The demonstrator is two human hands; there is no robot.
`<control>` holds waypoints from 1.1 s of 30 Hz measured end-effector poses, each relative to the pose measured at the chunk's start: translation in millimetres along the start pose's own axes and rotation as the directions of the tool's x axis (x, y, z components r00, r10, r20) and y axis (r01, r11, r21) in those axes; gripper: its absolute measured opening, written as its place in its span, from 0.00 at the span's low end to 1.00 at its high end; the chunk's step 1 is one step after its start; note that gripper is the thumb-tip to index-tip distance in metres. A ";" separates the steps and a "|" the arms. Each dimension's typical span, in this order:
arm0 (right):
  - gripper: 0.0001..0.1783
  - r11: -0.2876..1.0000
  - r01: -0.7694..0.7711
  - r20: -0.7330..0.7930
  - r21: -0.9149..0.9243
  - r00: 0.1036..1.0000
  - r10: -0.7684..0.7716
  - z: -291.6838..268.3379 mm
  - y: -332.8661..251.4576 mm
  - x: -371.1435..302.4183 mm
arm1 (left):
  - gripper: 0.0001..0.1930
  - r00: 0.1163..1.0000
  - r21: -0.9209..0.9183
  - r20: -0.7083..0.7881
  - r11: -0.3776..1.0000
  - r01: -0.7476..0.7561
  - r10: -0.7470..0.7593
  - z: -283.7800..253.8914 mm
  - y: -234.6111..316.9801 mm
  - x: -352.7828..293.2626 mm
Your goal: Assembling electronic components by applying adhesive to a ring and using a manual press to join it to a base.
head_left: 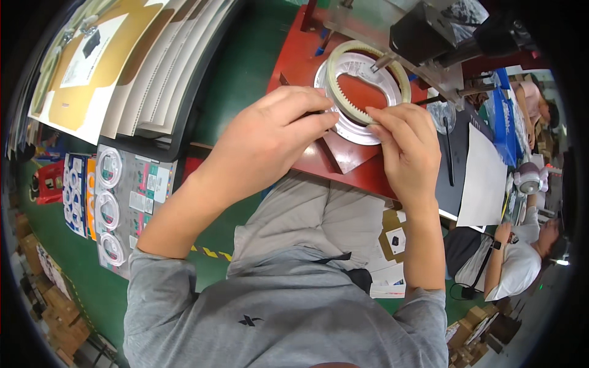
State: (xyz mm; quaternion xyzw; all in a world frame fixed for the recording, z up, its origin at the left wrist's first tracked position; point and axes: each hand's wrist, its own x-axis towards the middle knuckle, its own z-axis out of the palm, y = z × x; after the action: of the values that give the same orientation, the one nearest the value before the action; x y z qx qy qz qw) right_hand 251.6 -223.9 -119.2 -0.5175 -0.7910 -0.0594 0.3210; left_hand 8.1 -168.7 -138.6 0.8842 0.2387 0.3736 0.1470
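Observation:
A cream-coloured ring with teeth round its inner side [333, 76] lies tilted over a silver-white round ring-shaped part [357, 135]. My right hand [408, 144] pinches the near edge of the toothed ring between thumb and fingers. At the left edge of the white part is my left hand [276, 132], its fingers closed in a pinch. Something small and dark shows at the left fingertips, too little to name. Both parts sit on a red bench or fixture [294, 70], with a metal plate [346, 153] jutting out below them.
A black machine head with a metal rod [423, 34] overhangs the rings. Large printed cardboard sheets [147, 73] stand in a black rack at left, above packs of white rings [110, 208]. Blue bins [506, 132] and a paper sheet [481, 178] lie right. Another person [521, 257] sits there.

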 end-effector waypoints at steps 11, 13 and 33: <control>0.15 0.994 -0.045 -0.035 -0.101 0.999 0.042 5.0 -33.6 -6.3 | 0.23 0.977 -0.116 -0.089 0.976 0.184 -0.195 11.1 16.0 -21.8; 0.15 0.992 -0.075 -0.043 -0.103 0.997 0.071 7.4 -39.1 -7.8 | 0.21 0.976 -0.125 -0.116 0.977 0.172 -0.187 10.5 14.7 -18.5; 0.14 0.981 -0.116 0.001 -0.157 0.993 0.117 9.1 -51.4 -5.0 | 0.14 0.864 -0.272 -0.231 0.882 0.384 -0.448 28.7 1.3 26.2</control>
State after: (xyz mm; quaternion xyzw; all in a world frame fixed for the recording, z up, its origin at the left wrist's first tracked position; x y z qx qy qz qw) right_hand 204.8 -247.4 -117.0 -0.5868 -0.7538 -0.0998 0.2784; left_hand 45.4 -158.1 -142.0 0.7261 0.4012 0.4808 0.2839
